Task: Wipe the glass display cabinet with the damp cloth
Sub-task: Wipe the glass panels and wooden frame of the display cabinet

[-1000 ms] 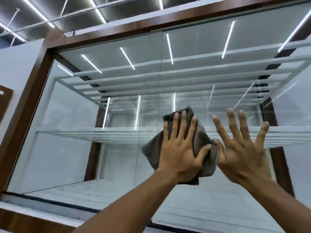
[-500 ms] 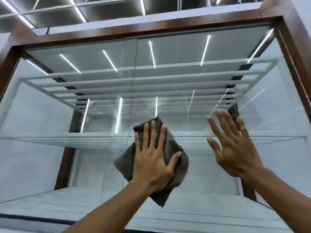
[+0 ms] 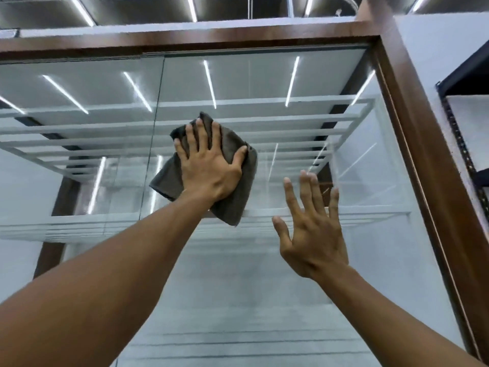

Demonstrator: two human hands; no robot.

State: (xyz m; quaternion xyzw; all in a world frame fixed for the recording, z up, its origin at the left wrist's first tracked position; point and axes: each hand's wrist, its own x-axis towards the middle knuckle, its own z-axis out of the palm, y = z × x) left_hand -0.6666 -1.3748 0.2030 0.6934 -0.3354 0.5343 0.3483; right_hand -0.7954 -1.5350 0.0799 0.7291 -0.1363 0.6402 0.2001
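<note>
Left hand presses cloth flat against glass, fingers spread.

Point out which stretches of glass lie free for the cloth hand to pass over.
Free: the glass between the cloth and the wooden frame above, and the pane left of the left hand. Crowded: lower right, where the spread right hand sits between cloth and frame post.

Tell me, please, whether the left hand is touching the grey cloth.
Touching. The head view shows the left hand flat on the cloth, fingers spread across it.
</note>
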